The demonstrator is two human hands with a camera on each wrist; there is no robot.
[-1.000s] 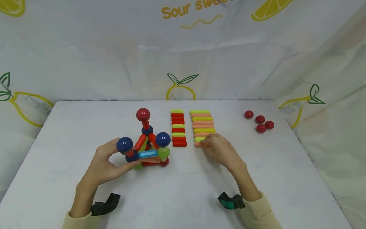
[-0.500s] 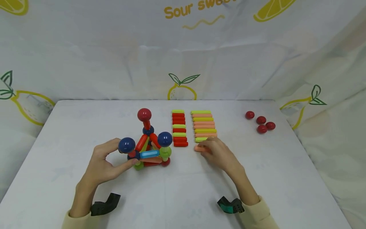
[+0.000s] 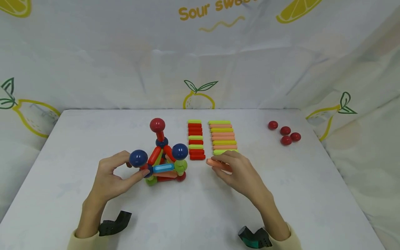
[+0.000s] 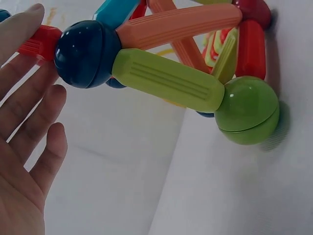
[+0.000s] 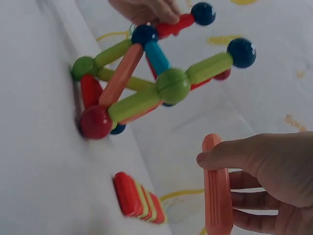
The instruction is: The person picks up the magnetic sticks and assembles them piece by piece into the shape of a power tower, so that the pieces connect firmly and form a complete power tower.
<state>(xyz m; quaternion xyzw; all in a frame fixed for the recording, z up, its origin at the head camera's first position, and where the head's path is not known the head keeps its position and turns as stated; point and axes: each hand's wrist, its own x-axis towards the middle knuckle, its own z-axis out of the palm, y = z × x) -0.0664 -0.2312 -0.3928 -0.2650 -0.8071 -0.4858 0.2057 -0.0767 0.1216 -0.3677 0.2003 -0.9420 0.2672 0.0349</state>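
My left hand pinches a short red magnetic rod at the near left corner of a structure of magnetic rods and balls. A dark blue ball caps this rod. The structure stands on the table, with a light blue rod along its near upper side and a green ball at a lower corner. My right hand pinches a salmon-coloured rod between thumb and fingers. That rod is off the table, right of the structure and apart from it.
A row of short red and lime rods lies right of the structure. Beside it is a row of longer lime, salmon and yellow rods. Several red balls sit at the far right of the white table. A printed curtain hangs behind.
My right hand has drawn the salmon rod from the near end of the longer row, then lifted it slightly towards the structure. My left hand keeps its place at the structure.
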